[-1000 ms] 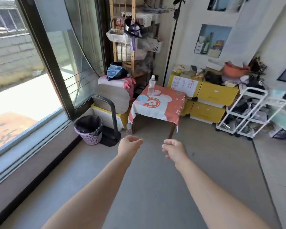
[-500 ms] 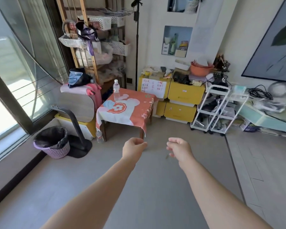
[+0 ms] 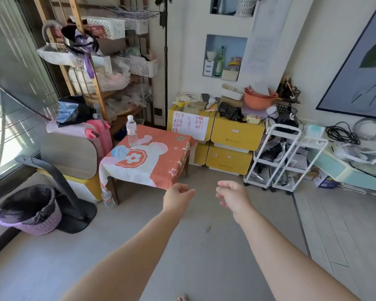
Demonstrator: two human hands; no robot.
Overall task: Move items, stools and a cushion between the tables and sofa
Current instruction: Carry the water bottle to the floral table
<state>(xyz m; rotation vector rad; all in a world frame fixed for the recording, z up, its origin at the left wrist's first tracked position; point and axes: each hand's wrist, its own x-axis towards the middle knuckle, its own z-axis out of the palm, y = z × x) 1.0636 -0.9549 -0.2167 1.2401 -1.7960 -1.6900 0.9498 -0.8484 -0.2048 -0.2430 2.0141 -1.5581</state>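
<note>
A purple bin [image 3: 28, 213] with a black bag sits on the floor, far to the left of the left hand [image 3: 176, 198]. Yellow drawers [image 3: 232, 146] stand past the right hand [image 3: 233, 197], with an orange bowl [image 3: 259, 99] up on top. A white cart [image 3: 280, 157] is just beside the drawers, further right.

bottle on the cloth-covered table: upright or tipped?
Upright: the water bottle stands cap-up on the table near its far left corner.
</note>
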